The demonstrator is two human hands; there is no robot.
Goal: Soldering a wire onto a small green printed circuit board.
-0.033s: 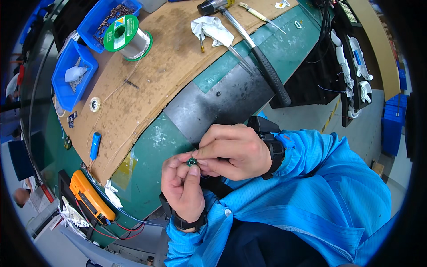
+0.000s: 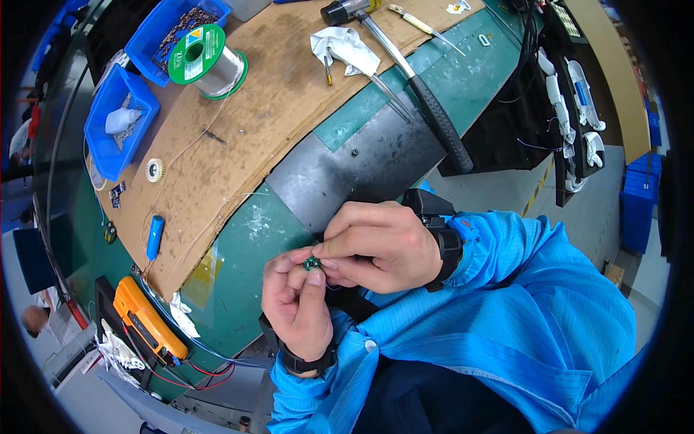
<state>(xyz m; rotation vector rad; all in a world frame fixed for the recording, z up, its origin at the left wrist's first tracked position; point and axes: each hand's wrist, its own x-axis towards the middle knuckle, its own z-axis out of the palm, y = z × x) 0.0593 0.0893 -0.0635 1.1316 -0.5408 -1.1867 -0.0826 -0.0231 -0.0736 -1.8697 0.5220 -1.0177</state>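
A small green circuit board (image 2: 312, 263) sits between my hands, just past the near edge of the bench. My left hand (image 2: 300, 307) is closed, pinching the board between thumb and fingers. From the right, the bent fingers of my right hand (image 2: 383, 246) close at the board's upper and right edge. Any finer part between those fingertips is too small to make out. Beyond my hands lies a dark grey sheet (image 2: 325, 181) on the green bench mat (image 2: 249, 249).
Cardboard (image 2: 267, 94) carries a solder wire spool (image 2: 208, 64), a blue cylinder (image 2: 155, 237) and a white gear-like ring (image 2: 155, 170). A hammer (image 2: 434, 116) and tweezers (image 2: 390, 98) lie far right. Blue bins (image 2: 101, 155) stand far left; an orange multimeter (image 2: 148, 318) is near left.
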